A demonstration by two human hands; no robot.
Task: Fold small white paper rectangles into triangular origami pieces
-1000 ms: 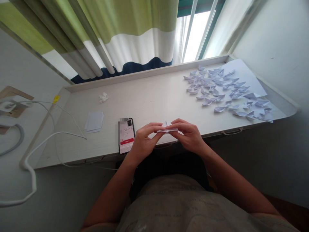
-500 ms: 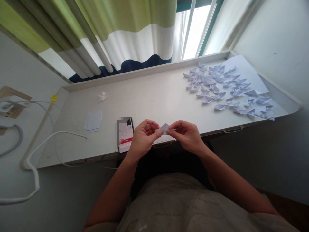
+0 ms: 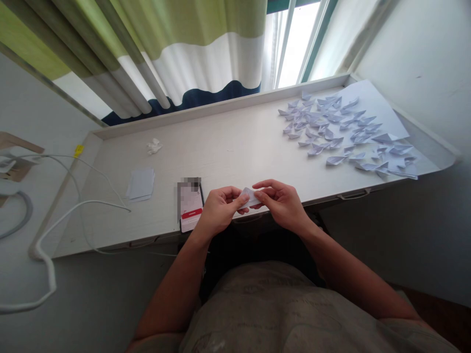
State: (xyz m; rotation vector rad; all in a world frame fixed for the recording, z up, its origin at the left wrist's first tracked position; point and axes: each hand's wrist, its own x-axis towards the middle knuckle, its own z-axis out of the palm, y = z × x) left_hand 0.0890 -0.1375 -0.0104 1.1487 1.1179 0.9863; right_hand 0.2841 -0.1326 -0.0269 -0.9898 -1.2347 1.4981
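A small folded white paper (image 3: 250, 196) is held above the desk's front edge, its pointed top facing away from me. My left hand (image 3: 221, 208) pinches its left side, thumb on top and fingers beneath. My right hand (image 3: 281, 203) grips the right side with its thumb, the index finger curving over behind the paper. Further off to the right lie several folded paper boats (image 3: 327, 127), spread in a loose cluster. The underside of the held paper is hidden by my fingers.
Left of my hands, a phone (image 3: 192, 208) lies on the white desk (image 3: 221, 157). Beyond it are a stack of white paper slips (image 3: 142, 184) and a crumpled tissue (image 3: 154, 146). White cables (image 3: 47, 255) cross the left end. A large white sheet (image 3: 371, 105) lies beneath some boats.
The folded paper has tilted and shifted slightly left between my hands. My right fingers have loosened and lifted a little, while my left hand keeps its pinch.
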